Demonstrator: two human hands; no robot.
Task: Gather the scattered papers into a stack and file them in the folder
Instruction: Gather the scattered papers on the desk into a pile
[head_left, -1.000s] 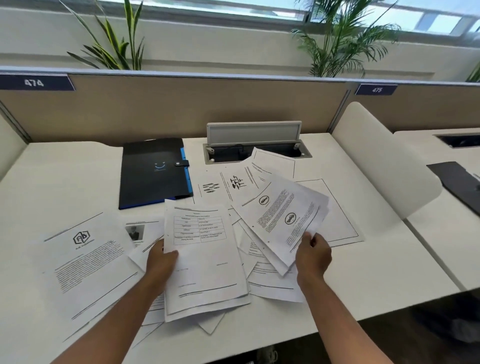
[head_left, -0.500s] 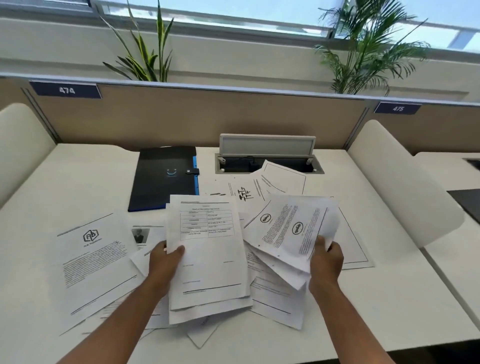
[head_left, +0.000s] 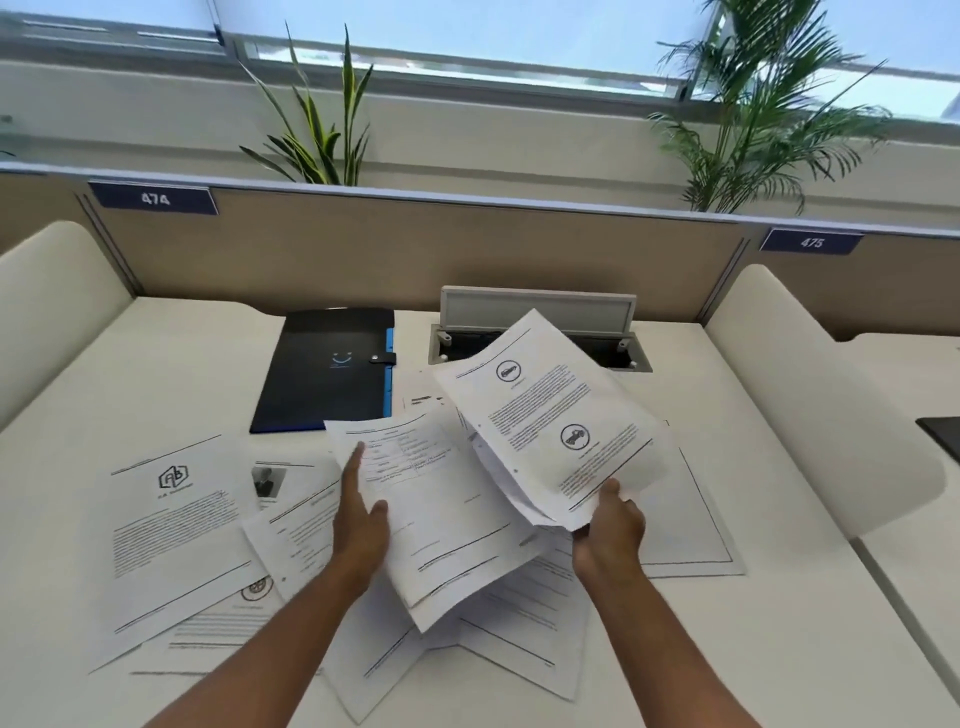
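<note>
We are in the gathering step: our right hand (head_left: 608, 525), at centre right of the frame, pinches a small bundle of papers (head_left: 550, 415) lifted off the desk (head_left: 779, 649), while our left hand (head_left: 358, 519), at centre, lies with straight fingers along the edge of a form sheet (head_left: 447, 514). Next, we judge, the two lots must be brought together and squared before anything goes into the one closed black folder (head_left: 327, 369), lying above centre left. We count two hands, one folder and perhaps a dozen loose sheets (head_left: 171, 530), though overlaps hide the true number.
</note>
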